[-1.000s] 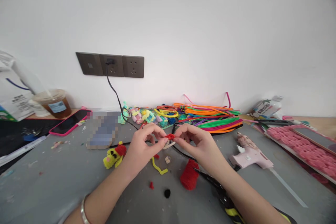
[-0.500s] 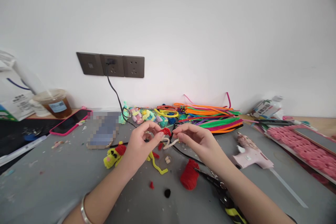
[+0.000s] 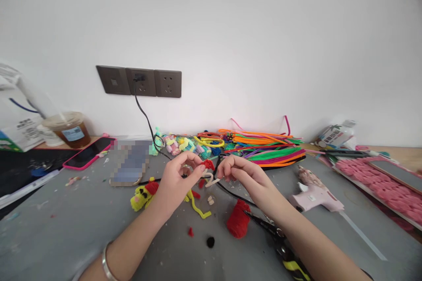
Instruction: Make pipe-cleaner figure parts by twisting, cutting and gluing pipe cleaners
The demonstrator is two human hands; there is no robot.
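Between thumb and forefinger, my left hand [image 3: 180, 180] pinches a small red fuzzy piece [image 3: 207, 164] together with a white pipe cleaner [image 3: 208, 180] bent into a curve. The fingers of my right hand [image 3: 242, 175] are curled closed at the white pipe cleaner's free end; the fingertips partly hide it. Under my left wrist lies a yellow fuzzy figure [image 3: 140, 199] with a red part, and a yellow pipe cleaner [image 3: 198, 210] trails beside it. A red fuzzy cylinder [image 3: 238, 221] and black-nosed pliers [image 3: 263, 225] rest below my right hand.
Bundled coloured pipe cleaners [image 3: 267, 147] and small fuzzy pieces [image 3: 183, 145] lie along the wall. On the right are a pink glue gun [image 3: 316, 195] and a pink textured mat [image 3: 379, 184]. A drink cup [image 3: 70, 129] and phone [image 3: 90, 153] stand left. A black cable [image 3: 145, 114] crosses the table.
My right hand has shifted slightly left along the white pipe cleaner, and its fingers are curled more. My left hand stays in place with its pinch.
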